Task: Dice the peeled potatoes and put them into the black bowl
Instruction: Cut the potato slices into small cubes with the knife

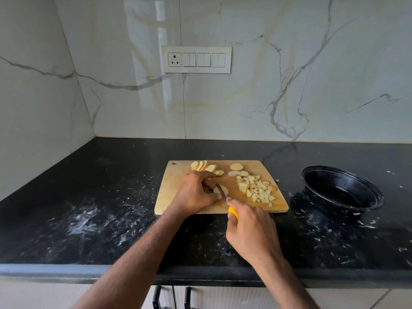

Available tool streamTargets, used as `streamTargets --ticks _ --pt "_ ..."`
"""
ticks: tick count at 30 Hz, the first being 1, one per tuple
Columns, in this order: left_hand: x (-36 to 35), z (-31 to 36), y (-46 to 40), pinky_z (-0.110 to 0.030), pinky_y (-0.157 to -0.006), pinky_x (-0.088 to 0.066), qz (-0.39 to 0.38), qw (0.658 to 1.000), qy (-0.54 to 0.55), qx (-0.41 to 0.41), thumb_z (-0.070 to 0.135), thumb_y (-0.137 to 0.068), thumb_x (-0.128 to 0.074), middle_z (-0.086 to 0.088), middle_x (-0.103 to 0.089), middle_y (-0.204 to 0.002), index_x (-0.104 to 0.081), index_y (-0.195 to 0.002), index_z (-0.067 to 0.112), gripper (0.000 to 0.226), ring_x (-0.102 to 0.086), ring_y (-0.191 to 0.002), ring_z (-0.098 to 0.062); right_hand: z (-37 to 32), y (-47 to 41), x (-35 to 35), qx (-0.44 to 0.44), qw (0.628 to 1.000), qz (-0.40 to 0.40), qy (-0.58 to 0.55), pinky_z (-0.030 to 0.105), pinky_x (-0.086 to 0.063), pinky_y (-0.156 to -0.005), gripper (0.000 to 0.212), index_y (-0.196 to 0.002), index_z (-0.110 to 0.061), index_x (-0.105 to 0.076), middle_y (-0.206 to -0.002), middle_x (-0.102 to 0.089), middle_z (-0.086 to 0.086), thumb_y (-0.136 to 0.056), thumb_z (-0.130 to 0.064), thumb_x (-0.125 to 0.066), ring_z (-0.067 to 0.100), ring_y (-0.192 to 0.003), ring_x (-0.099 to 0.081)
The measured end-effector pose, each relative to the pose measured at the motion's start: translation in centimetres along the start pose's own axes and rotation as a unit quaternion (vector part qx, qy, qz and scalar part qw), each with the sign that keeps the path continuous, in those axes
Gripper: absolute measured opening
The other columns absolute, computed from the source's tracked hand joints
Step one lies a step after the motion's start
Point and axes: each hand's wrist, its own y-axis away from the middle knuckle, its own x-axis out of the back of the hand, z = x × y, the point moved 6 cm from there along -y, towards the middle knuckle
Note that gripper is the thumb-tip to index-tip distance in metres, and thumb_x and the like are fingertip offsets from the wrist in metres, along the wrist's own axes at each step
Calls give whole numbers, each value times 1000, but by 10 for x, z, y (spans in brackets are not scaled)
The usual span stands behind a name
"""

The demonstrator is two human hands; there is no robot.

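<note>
While fingers clamp slice (223, 190) and knife (233, 212), diced pile (256, 188) lies toward black bowl (342, 190).

It was a home kitchen. A black speckled granite countertop (100, 197) ran corner to corner w/ a rounded front edge, dusted w/ white smears. Behind it, from 9 to 3 o'clock, stood glossy white marble-look wall tiles (289, 74) w/ grey and gold veins. At 12 o'clock a white switch plate (196, 60) held a round-pin socket plus three rocker switches. Below the counter edge, at 6 o'clock, pale cabinet doors carried black handles (157, 296). A wooden cutting board (178, 172) w/ cut potato lay mid-counter; a black bowl (341, 189) sat at 3 o'clock.
</note>
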Motion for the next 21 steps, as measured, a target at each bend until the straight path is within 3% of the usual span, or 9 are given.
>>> streamTargets --ticks 4,7,11,15,21 --pt "-1 1 -1 -21 -75 -56 2 1000 -8 -10 24 -69 -90 10 -71 -85 -67 -127 15 63 -65 -80 -3 0 -7 0 0 1000 -13 -11 25 -52 -81 43 -141 -34 -53 -111 -71 -9 -98 -33 -54 10 -97 -65" --pt "-2 -1 -1 -13 -70 -51 2 1000 -10 -14 23 -69 -89 10 -71 -84 -68 -124 15 59 -65 -78 -2 -2 -14 -3 9 1000 -20 3 26 -52 -77 41 -139 -32 -55 -107 -72 -8 -98 -32 -54 12 -92 -65" --pt "-3 3 -1 -17 -70 -52 -4 999 -7 -37 18 -72 -86 9 -71 -80 -73 -116 14 47 -65 -74 -5 -9 -18 -5 28 999 -16 19 24 -50 -71 39 -139 -31 -53 -98 -70 -5 -100 -29 -51 12 -84 -64" --pt "-4 6 -2 -3 -66 -38 -16 997 -34 -72 20 -75 -85 12 -61 -83 -76 -115 17 41 -56 -73 1 -8 -12 -5 25 999 -21 26 28 -52 -74 42 -143 -34 -49 -100 -69 -4 -100 -34 -49 13 -87 -64" --pt "-6 5 -3 -23 -83 -49 -35 995 -51 -76 21 -77 -82 4 -68 -101 -79 -108 26 31 -59 -93 -12 0 11 6 30 999 -28 27 25 -46 -74 44 -145 -37 -45 -103 -69 -8 -101 -37 -48 11 -93 -63"
